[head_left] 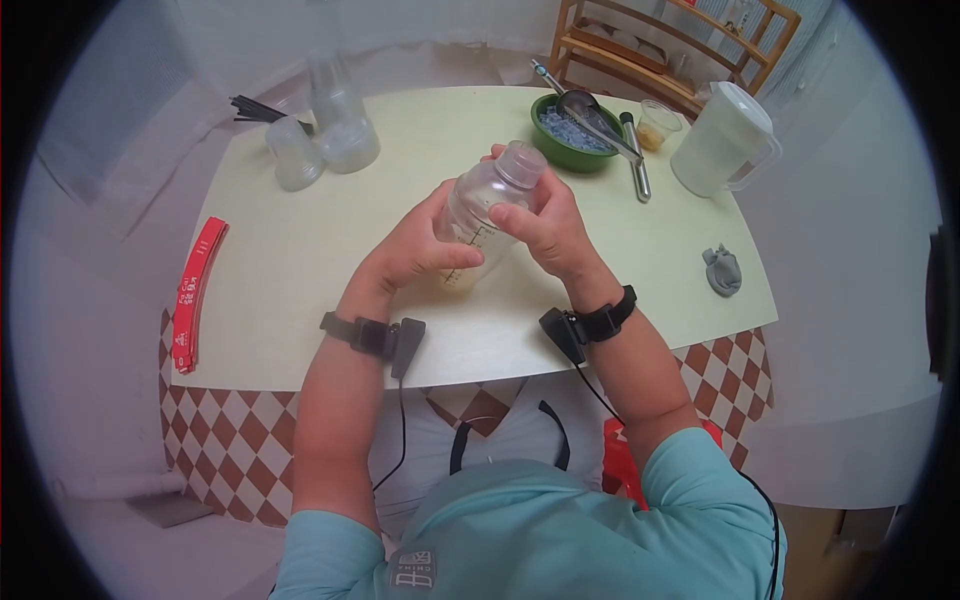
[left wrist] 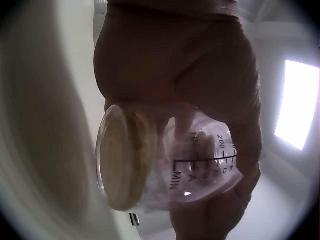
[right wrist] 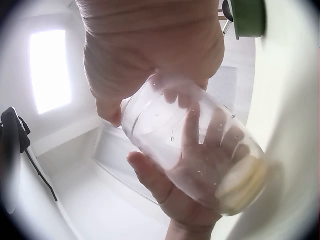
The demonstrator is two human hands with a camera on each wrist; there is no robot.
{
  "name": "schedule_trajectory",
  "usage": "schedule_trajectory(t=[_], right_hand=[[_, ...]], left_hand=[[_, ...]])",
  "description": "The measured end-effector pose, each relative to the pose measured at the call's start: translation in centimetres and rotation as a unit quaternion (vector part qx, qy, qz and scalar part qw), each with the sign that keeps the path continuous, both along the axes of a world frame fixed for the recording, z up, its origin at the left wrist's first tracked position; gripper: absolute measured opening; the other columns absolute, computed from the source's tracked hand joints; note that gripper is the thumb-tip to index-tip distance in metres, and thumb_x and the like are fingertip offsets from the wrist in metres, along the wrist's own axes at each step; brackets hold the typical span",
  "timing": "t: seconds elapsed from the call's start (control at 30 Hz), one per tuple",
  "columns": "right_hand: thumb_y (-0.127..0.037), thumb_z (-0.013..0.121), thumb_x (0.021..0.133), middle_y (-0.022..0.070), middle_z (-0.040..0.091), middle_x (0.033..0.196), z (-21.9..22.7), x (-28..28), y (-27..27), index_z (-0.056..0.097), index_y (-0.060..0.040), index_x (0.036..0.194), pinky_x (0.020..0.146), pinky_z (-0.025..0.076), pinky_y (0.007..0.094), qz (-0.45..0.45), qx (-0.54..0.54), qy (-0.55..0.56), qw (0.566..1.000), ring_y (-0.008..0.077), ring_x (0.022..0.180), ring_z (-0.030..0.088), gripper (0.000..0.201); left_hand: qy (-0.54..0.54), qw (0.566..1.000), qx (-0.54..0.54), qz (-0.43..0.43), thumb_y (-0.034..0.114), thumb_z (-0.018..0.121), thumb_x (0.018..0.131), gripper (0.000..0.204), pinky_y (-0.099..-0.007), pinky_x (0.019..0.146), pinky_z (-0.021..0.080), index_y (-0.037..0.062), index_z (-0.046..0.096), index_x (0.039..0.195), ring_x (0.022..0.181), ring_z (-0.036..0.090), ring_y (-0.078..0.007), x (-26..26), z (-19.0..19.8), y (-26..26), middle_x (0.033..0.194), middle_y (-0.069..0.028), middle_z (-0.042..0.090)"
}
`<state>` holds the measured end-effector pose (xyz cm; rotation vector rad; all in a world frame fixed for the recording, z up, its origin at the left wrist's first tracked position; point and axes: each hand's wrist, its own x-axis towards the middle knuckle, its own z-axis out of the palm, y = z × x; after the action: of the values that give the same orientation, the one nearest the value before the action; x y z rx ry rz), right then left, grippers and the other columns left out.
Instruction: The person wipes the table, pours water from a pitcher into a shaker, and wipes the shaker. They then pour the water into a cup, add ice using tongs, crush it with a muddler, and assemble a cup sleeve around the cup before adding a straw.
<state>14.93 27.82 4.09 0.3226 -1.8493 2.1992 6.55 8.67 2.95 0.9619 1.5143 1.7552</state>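
Both hands hold a clear bottle with printed markings (head_left: 478, 212), tilted over the table, its capped top toward the upper right in the head view. The left hand (head_left: 425, 240) grips its lower side, thumb across the front. Around the upper part curl the fingers of the right hand (head_left: 548, 222), its thumb on the shoulder. A yellowish-brown layer (left wrist: 125, 160) lies at the bottle's base in the left wrist view. In the right wrist view, the left fingers show through the bottle wall (right wrist: 175, 130), which carries droplets.
A green bowl (head_left: 570, 158) with ice-like pieces and utensils stands beyond the hands, beside a metal rod (head_left: 637, 160), a small cup (head_left: 657, 125) and a white pitcher (head_left: 722, 140). Clear containers (head_left: 342, 135) stand back left, red strips (head_left: 198, 295) lie left, a grey cloth (head_left: 722, 272) right.
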Motion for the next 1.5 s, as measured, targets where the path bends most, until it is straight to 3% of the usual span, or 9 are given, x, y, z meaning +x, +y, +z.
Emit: schedule_trajectory(t=[0.23,0.4,0.63,0.93,1.03,1.1,1.2,1.43,1.5], right_hand=[[-0.029,0.084,0.079,0.0136,0.056,0.139,0.3,0.1,0.3,0.041,0.0027,0.147,0.112,0.043,0.0410,0.045,-0.055,-0.013,0.997,0.0248,0.129,0.056,0.087],[-0.026,0.084,0.081,0.0119,0.057,0.138,0.2,0.2,0.4,0.044,0.0021,0.145,0.112,0.043,0.0397,0.123,-0.109,0.006,0.986,0.0223,0.127,0.056,0.081],[-0.025,0.084,0.080,0.0117,0.058,0.137,0.4,0.4,0.2,0.045,0.0018,0.145,0.111,0.044,0.0396,0.116,-0.090,0.014,0.989,0.0221,0.126,0.057,0.080],[-0.025,0.082,0.082,0.0111,0.060,0.133,1.0,0.2,0.9,0.049,0.0017,0.141,0.107,0.046,0.0381,0.053,-0.078,0.022,0.995,0.0202,0.120,0.060,0.073],[-0.029,0.083,0.082,0.0106,0.061,0.130,1.0,-0.2,0.8,0.048,0.0017,0.140,0.105,0.047,0.0368,-0.004,-0.010,0.027,1.000,0.0208,0.119,0.060,0.074],[-0.032,0.084,0.082,0.0111,0.061,0.127,0.5,-0.4,0.6,0.046,0.0019,0.140,0.104,0.047,0.0362,-0.051,0.083,0.050,0.994,0.0209,0.118,0.060,0.078],[-0.031,0.086,0.081,0.0115,0.061,0.125,1.2,-0.6,-0.3,0.045,0.0018,0.139,0.104,0.047,0.0360,-0.072,0.054,-0.017,0.996,0.0202,0.117,0.059,0.078],[-0.025,0.087,0.080,0.0107,0.061,0.124,1.9,-1.4,0.4,0.048,0.0013,0.135,0.102,0.048,0.0353,-0.036,-0.028,-0.013,0.999,0.0196,0.116,0.060,0.072],[-0.024,0.085,0.082,0.0103,0.061,0.125,2.7,-1.2,0.4,0.047,0.0011,0.136,0.103,0.047,0.0355,-0.018,-0.029,-0.001,0.999,0.0197,0.117,0.059,0.070]], left_hand=[[-0.055,0.996,0.041,-0.056,0.047,0.090,0.066,0.103,-0.0330,0.105,0.042,0.0032,0.043,0.146,0.120,0.056,-0.0182,-0.2,-1.3,0.3,0.130,-0.0057,0.058],[-0.138,0.975,0.049,-0.165,0.064,0.086,0.063,0.109,-0.0313,0.098,0.047,-0.0009,0.047,0.141,0.112,0.060,-0.0168,-1.0,-2.5,-0.5,0.122,-0.0071,0.061],[-0.161,0.973,0.053,-0.160,0.064,0.087,0.063,0.110,-0.0321,0.100,0.047,-0.0009,0.047,0.142,0.114,0.060,-0.0183,-0.3,-1.9,-0.5,0.125,-0.0078,0.061],[-0.086,0.990,0.062,-0.097,0.052,0.090,0.065,0.117,-0.0349,0.109,0.041,0.0017,0.032,0.154,0.127,0.053,-0.0189,0.5,-1.0,0.9,0.138,-0.0070,0.054],[-0.058,0.994,0.078,-0.055,0.044,0.089,0.071,0.106,-0.0346,0.109,0.041,0.0025,0.034,0.152,0.126,0.053,-0.0183,0.0,-1.3,1.0,0.137,-0.0074,0.055],[0.004,1.000,0.008,-0.002,0.036,0.087,0.075,0.095,-0.0341,0.108,0.040,0.0026,0.037,0.149,0.125,0.053,-0.0176,-0.9,-2.5,0.8,0.135,-0.0079,0.055],[0.007,1.000,0.015,0.020,0.050,0.088,0.069,0.099,-0.0310,0.098,0.044,0.0057,0.041,0.144,0.111,0.054,-0.0143,-0.4,-1.8,0.9,0.122,-0.0042,0.055],[-0.025,0.998,0.055,-0.013,0.049,0.090,0.068,0.107,-0.0336,0.103,0.043,0.0060,0.036,0.150,0.116,0.054,-0.0173,-0.5,-1.5,0.3,0.126,-0.0053,0.055],[-0.046,0.995,0.085,-0.023,0.030,0.091,0.070,0.097,-0.0353,0.111,0.039,0.0051,0.039,0.149,0.128,0.051,-0.0195,-0.7,-2.0,0.2,0.139,-0.0070,0.052]])
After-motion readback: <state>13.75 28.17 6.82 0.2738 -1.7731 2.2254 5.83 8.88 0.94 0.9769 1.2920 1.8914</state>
